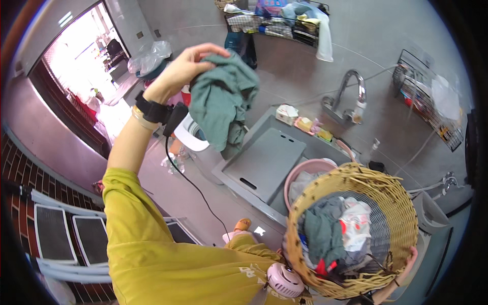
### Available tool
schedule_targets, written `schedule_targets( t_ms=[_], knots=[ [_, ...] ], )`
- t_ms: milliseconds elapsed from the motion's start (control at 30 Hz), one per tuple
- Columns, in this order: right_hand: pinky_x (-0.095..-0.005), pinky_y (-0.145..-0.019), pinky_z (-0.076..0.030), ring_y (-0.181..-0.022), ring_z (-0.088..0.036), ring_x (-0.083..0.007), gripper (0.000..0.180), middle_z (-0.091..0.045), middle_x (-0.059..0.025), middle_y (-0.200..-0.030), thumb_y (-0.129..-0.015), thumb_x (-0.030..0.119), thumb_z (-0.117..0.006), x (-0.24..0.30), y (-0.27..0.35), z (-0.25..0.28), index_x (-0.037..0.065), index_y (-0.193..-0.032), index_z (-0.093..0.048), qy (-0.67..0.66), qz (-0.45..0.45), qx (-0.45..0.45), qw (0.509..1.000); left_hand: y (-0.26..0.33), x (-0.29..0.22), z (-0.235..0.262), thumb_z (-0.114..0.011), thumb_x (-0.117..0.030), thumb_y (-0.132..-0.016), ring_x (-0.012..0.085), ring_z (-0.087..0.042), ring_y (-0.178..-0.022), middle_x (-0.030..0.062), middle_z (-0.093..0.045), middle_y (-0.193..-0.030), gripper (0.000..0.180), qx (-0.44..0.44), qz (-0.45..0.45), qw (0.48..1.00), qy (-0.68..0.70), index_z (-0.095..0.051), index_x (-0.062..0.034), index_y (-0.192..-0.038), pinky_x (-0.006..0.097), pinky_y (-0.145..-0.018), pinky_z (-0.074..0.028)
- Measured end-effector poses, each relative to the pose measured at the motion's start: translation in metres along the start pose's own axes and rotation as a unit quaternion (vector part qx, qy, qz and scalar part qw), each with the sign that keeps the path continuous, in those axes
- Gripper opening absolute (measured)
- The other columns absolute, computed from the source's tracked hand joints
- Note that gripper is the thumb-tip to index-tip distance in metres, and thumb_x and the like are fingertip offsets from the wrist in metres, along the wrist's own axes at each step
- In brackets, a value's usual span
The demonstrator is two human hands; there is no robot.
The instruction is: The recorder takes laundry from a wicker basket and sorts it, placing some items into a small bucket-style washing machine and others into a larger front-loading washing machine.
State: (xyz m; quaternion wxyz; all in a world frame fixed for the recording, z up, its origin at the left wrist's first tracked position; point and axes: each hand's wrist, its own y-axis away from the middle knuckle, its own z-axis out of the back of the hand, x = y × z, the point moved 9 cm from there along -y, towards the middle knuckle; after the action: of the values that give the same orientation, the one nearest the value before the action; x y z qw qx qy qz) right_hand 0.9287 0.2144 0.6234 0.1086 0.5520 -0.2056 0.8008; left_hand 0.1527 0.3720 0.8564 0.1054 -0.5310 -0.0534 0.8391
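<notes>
A crumpled dark green garment (223, 96) hangs from my raised left hand (203, 58), whose fingers are closed on its upper edge. Below it stands a white, round-mouthed machine like a top-loading washer (195, 140), partly hidden by the cloth. My right hand (408, 260) grips the outer side of a woven wicker basket (373, 178) tilted against my right side. Inside the basket lie another green garment (325, 229), a white cloth with red marks (355, 223) and some grey and red pieces.
A grey sink with a washboard (267, 162) lies ahead, a pink basin (295, 180) at its right. Soap bars (305, 123) line its back edge beneath a tap (351, 86). Wire racks (305, 35) hang on the wall. A folding ladder (66, 234) stands left; a black cable (193, 183) trails from my wrist.
</notes>
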Motion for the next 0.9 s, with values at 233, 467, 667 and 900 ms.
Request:
schedule_targets(
  t_ms=[233, 467, 667, 900],
  knots=[
    [-0.0306, -0.098, -0.033, -0.117, -0.042, -0.0202, 0.043, -0.047, -0.0086, -0.121, -0.083, 0.024, -0.038, 0.000, -0.001, 0.008, 0.003, -0.118, -0.048, 0.020, -0.037, -0.056, 0.998, -0.021, 0.232, 0.134, -0.065, 0.004, -0.074, 0.0068, -0.057, -0.078, 0.0004, -0.065, -0.085, 0.021, -0.121, 0.092, 0.984, -0.088, -0.061, -0.0002, -0.094, 0.021, -0.070, -0.046],
    [-0.0304, -0.098, -0.033, -0.116, -0.044, -0.0196, 0.041, -0.049, -0.0082, -0.120, -0.084, 0.023, -0.038, 0.018, -0.003, -0.009, 0.002, -0.117, -0.050, 0.049, -0.070, -0.083, 0.993, -0.045, 0.466, 0.213, -0.055, 0.000, -0.074, 0.0152, -0.058, -0.075, 0.0066, -0.062, -0.076, 0.013, -0.190, 0.114, 0.969, -0.108, -0.058, -0.0035, -0.086, 0.028, -0.069, -0.045],
    [-0.0302, -0.097, -0.034, -0.115, -0.045, -0.0190, 0.040, -0.051, -0.0078, -0.120, -0.085, 0.022, -0.039, 0.003, 0.000, 0.015, 0.002, -0.117, -0.051, 0.062, -0.079, -0.089, 0.991, -0.056, 0.473, 0.168, -0.053, -0.001, -0.071, 0.0252, -0.059, -0.096, 0.0186, -0.060, -0.102, 0.046, -0.184, 0.120, 0.959, -0.178, -0.050, -0.0080, -0.116, 0.036, -0.083, -0.045],
    [-0.0300, -0.097, -0.035, -0.114, -0.047, -0.0184, 0.038, -0.053, -0.0073, -0.119, -0.086, 0.021, -0.039, -0.013, -0.012, 0.022, 0.002, -0.116, -0.053, 0.066, -0.061, -0.061, 0.994, -0.047, 0.105, -0.061, -0.054, -0.002, -0.082, 0.0196, -0.056, -0.103, 0.0080, -0.059, -0.111, 0.033, 0.238, -0.169, 0.954, -0.063, -0.054, -0.0029, -0.115, 0.032, -0.088, -0.043]
  ],
)
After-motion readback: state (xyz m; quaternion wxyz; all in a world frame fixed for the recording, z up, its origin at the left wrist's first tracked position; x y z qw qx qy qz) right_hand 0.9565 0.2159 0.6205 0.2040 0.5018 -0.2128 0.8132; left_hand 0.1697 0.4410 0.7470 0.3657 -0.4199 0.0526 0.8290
